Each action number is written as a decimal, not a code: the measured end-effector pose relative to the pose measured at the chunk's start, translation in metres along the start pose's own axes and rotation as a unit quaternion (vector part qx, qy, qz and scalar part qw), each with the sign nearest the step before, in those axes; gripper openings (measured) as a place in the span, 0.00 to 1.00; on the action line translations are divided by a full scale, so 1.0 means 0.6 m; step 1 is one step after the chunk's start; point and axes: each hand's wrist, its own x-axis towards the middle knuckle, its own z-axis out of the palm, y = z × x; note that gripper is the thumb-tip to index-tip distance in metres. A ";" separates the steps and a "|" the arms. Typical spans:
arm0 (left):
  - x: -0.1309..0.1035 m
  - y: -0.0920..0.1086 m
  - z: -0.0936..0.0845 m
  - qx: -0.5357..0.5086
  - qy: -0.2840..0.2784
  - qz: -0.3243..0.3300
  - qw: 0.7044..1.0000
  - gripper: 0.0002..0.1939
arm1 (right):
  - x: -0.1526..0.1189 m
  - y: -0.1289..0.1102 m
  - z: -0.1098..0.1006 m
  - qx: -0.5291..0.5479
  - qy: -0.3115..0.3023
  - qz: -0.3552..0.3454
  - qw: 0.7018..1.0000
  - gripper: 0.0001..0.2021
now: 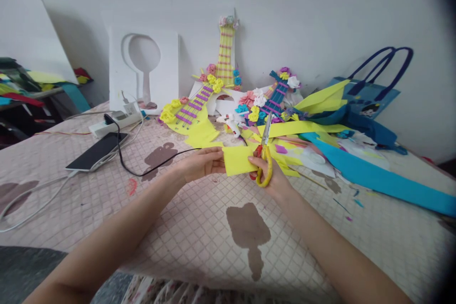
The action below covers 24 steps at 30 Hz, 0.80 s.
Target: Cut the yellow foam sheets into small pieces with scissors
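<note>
A small rectangle of yellow crepe paper (238,161) is held up between my two hands over the table. My left hand (204,164) grips its left edge between thumb and fingers. At the right edge, the thumb and fingers of my right hand (273,178) pinch the paper. That same hand also carries scissors (268,167) with yellow and red handles, blades pointing up and away. Just beyond the paper lies a white glue gun (231,126). Cut yellow paper (203,130) spreads behind my left hand.
Flower-decorated paper weavings (225,52) lean at the wall, near a white cutout board (167,71). On the left are a phone (96,152), a power strip (116,121) and cables. To the right lie a blue paper strip (374,171), scraps and a blue bag (383,95).
</note>
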 end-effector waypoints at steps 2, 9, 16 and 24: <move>-0.002 0.000 0.000 -0.004 -0.009 0.004 1.000 0.10 | 0.001 0.001 -0.001 0.014 0.002 0.001 1.000 0.16; -0.004 0.000 0.004 0.013 -0.017 0.009 1.000 0.13 | -0.006 -0.003 0.006 0.025 0.005 -0.004 1.000 0.15; -0.003 -0.008 0.013 0.030 0.002 0.009 1.000 0.13 | -0.013 -0.004 0.016 0.033 0.039 -0.020 0.999 0.16; 0.005 -0.025 0.022 0.017 0.058 -0.007 0.998 0.11 | -0.018 0.007 0.025 0.011 0.063 -0.036 0.997 0.16</move>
